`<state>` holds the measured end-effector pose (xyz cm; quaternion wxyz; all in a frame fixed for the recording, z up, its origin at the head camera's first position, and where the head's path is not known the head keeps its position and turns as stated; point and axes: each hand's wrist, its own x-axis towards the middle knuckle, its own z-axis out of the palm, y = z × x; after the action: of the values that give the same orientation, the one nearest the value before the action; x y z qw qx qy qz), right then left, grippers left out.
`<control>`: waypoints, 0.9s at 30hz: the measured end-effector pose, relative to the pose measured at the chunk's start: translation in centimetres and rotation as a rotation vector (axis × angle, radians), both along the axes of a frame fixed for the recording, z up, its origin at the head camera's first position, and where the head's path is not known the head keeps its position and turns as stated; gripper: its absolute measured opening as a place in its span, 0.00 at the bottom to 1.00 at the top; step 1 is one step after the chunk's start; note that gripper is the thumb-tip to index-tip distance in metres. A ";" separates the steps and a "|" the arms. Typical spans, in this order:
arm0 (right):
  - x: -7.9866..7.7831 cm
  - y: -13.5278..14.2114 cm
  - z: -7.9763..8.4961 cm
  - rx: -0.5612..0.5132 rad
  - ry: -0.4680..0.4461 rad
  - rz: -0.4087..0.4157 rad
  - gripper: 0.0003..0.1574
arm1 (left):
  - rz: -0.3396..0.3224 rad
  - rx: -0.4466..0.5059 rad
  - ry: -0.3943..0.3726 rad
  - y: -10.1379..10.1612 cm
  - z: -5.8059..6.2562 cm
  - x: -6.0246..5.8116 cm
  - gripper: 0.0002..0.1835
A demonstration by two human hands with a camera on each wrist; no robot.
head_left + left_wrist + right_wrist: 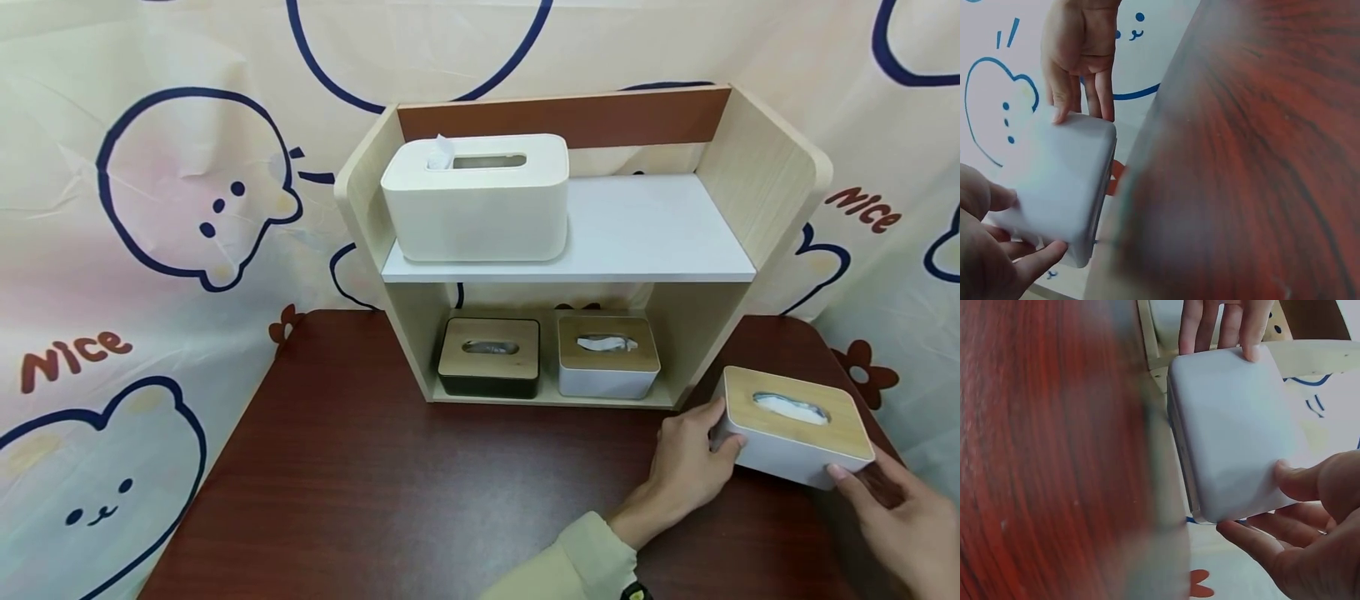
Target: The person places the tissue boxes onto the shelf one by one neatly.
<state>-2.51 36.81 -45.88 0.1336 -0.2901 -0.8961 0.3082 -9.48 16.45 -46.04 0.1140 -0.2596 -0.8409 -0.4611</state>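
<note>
A tissue box point(797, 429) with a white body and a light wood lid is held between my two hands at the right side of the table. My left hand point(686, 454) grips its left end, thumb on the front face. At the opposite end my right hand point(892, 508) holds the near right corner, thumb also in front. A white tissue point(791, 408) shows in the lid's oval slot. In the left wrist view, the box's plain white side point(1063, 169) lies between both hands. Whether its base touches the table cannot be told.
A two-tier shelf point(570, 277) stands at the table's back. Its upper level bears a large white tissue box point(480, 221). Below sit a dark-based box with wood lid point(489, 358) and a white one with wood lid point(607, 357). The brown table point(420, 492) meets a printed cloth backdrop point(187, 333).
</note>
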 end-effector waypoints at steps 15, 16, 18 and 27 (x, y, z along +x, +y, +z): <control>2.1 -1.7 1.1 -0.062 0.285 0.148 0.39 | -0.058 -0.002 0.029 -3.1 3.5 1.4 0.27; 2.2 -1.8 1.3 -0.071 0.306 0.162 0.38 | -0.062 0.002 0.033 -3.3 3.8 1.5 0.27; 2.4 -2.3 1.7 -0.081 0.330 0.165 0.38 | -0.065 0.007 0.047 -3.9 4.3 1.6 0.26; 2.9 -5.0 3.7 -0.031 0.284 0.151 0.38 | -0.072 0.021 0.046 -6.7 5.7 2.3 0.26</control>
<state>0.37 31.78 -42.13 0.2313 -0.1775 -0.8825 0.3689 -7.19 9.73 -40.33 0.1191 -0.2989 -0.8233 -0.4675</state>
